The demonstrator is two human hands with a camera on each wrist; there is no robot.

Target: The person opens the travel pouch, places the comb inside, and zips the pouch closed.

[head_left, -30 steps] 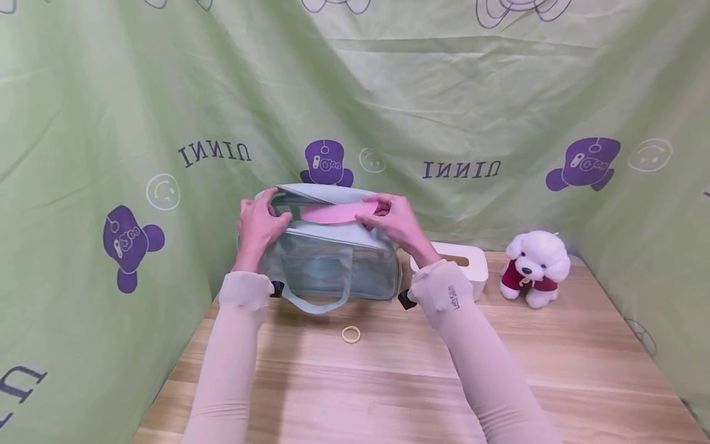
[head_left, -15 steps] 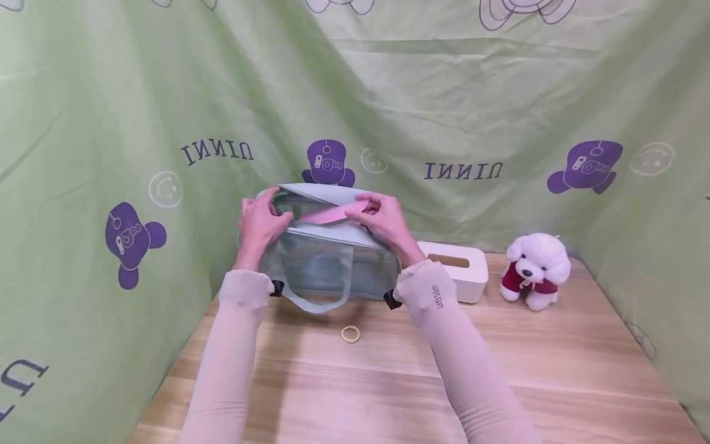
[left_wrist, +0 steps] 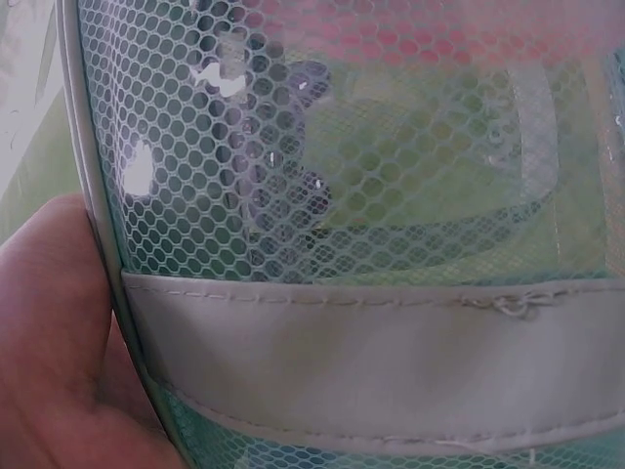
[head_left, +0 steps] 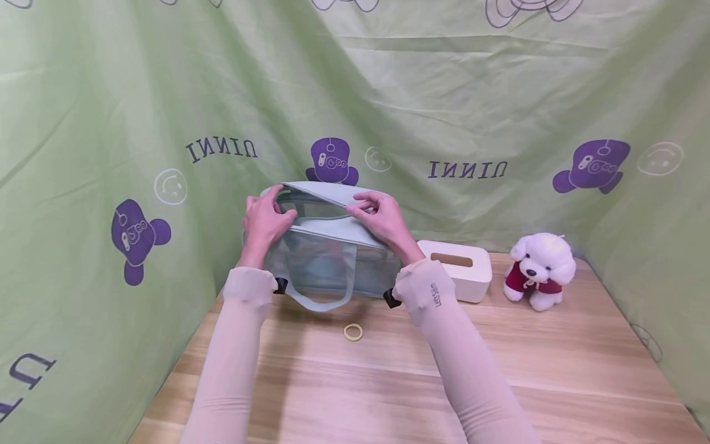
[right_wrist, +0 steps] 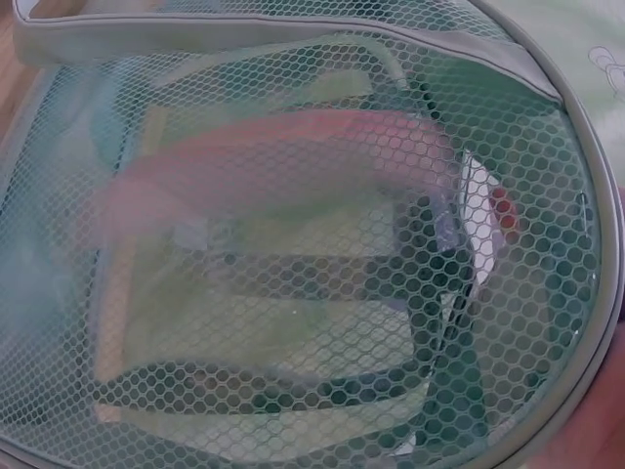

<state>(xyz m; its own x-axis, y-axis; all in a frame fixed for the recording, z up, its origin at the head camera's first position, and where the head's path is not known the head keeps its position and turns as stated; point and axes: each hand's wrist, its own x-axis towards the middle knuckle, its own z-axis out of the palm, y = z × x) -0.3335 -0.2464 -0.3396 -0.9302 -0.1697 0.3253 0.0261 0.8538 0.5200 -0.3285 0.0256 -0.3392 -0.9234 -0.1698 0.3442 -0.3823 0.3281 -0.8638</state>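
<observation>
A translucent pale-green mesh bag (head_left: 333, 265) with a looped handle stands on the table, its zipped top gaping. My left hand (head_left: 264, 223) grips the left end of the opening, thumb on the front edge and fingers at the back. At the right end, my right hand (head_left: 383, 216) has its thumb and fingertips at the zipper edges; I cannot tell whether they pinch anything. Through the mesh, the right wrist view shows a pink curved, flat piece (right_wrist: 293, 156) inside. Purple rounded beads (left_wrist: 283, 166) show through the mesh in the left wrist view.
A pale yellow ring (head_left: 353, 332) lies on the wooden table (head_left: 355, 394) in front of the bag. To the right stand a white tissue box (head_left: 471, 283) and a white plush dog (head_left: 540, 271) in red. Green printed cloth (head_left: 355, 92) hangs behind and at both sides.
The pink piece, earlier at my right fingers in the opening, has gone down into the bag, out of the head view. My right hand moved slightly left; my left stayed on the edge.
</observation>
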